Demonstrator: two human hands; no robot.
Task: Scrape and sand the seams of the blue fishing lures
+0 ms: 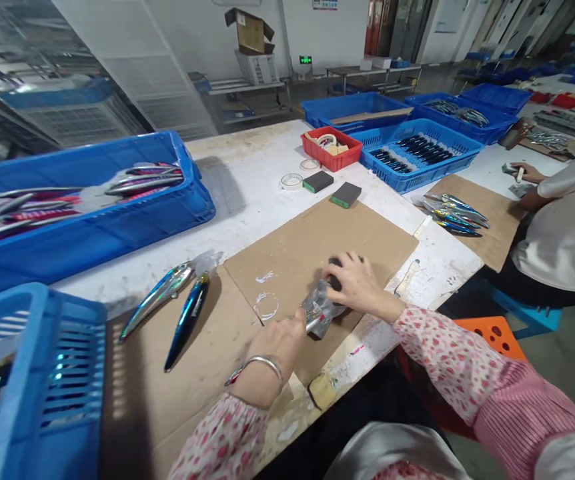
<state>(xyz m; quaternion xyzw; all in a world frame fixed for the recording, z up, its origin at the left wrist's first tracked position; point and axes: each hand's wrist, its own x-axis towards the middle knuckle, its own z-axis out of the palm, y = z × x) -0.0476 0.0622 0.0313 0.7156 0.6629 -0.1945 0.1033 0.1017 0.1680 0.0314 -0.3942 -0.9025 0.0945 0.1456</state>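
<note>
My left hand (280,347) is closed around a fishing lure, whose pointed tail shows by the wrist and whose silvery front (313,323) shows past the fingers. My right hand (357,283) is curled round a dark block (335,263), close to the lure's clear plastic lip (320,293). A flat grey piece (323,328) lies beneath the lure on the cardboard sheet (297,247). To the left rest two more fishing lures with clear lips, a silvery one (155,298) and a dark blue one (187,321).
Blue crates of lures (117,230) (72,360) stand left. Two green-edged sanding blocks (317,181) (346,195), tape rolls (291,181) and a red basket (340,161) lie ahead. Blue trays (402,183) stand behind. At right, a co-worker (567,220) sits beside several lures (457,215).
</note>
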